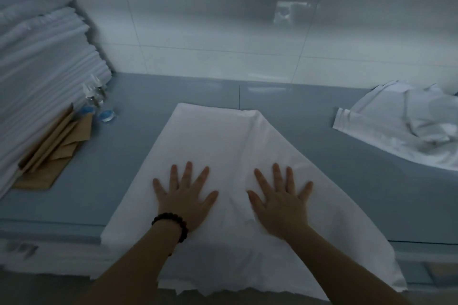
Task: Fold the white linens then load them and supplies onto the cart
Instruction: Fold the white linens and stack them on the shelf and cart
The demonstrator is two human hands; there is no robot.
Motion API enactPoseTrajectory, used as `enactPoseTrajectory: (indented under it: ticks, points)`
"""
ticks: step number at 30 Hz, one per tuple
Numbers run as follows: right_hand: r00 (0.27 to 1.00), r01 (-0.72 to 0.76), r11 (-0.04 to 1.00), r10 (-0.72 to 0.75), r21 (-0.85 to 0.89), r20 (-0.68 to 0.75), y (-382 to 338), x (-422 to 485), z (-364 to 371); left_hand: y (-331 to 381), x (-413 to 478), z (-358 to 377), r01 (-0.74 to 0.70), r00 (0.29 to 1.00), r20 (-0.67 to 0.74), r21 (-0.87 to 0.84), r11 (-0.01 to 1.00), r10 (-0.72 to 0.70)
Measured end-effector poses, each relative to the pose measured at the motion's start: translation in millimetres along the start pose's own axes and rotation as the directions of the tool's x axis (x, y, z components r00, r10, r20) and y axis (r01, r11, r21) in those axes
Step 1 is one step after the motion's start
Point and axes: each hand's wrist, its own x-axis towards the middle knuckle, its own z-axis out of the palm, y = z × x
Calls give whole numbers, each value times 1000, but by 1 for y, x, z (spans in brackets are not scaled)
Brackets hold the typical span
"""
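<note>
Table (pixel 322 156): blue-grey, set against a tiled wall, and carries all items noted. Stack of folded linens (pixel 44 57): tall, at far left. White linen (pixel 218 136): lies at the table's centre as a long panel, its near end hanging over the front edge. Risk, as judged: that overhang could drag the panel off if pressure lifts unevenly, and outward smoothing could set the creases between the hands. The surface is mostly flat, with a raised ridge at the far right corner. Crumpled linen (pixel 409 126): at right, well apart, unfolded. Left hand (pixel 184 199) and right hand (pixel 281 202): both flat on the panel, fingers spread, gripping nothing. Small bottles (pixel 95 96): beside the stack's foot.
</note>
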Motion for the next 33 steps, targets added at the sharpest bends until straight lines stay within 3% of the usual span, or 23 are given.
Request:
enactPoseTrajectory:
  ticks: [19,23,25,27,29,31,33]
  points:
    - [990,130,991,-130,-12,-49,-43,147,-4,-39,125,-20,93,994,-50,15,996,-92]
    - [988,155,988,-155,22,21,-41,145,-13,-32,115,-30,86,994,-67,-31,996,-88]
    - [975,199,978,-204,55,93,-36,144,-20,-21,104,-34,14,984,-175,-56,998,-23]
    - [961,229,968,-242,105,134,-28,135,-25,-7,93,-38,-199,952,-245,-32,979,185]
    - [963,239,957,-255,161,83,-21,117,-26,6,87,-42,-398,890,-221,49,916,399]
    - [953,301,947,-303,116,5,-17,99,-25,16,86,-49,-461,860,-214,63,885,464]
    - [939,344,938,-344,27,-23,-14,87,-23,23,85,-56,-447,860,-256,43,893,442]
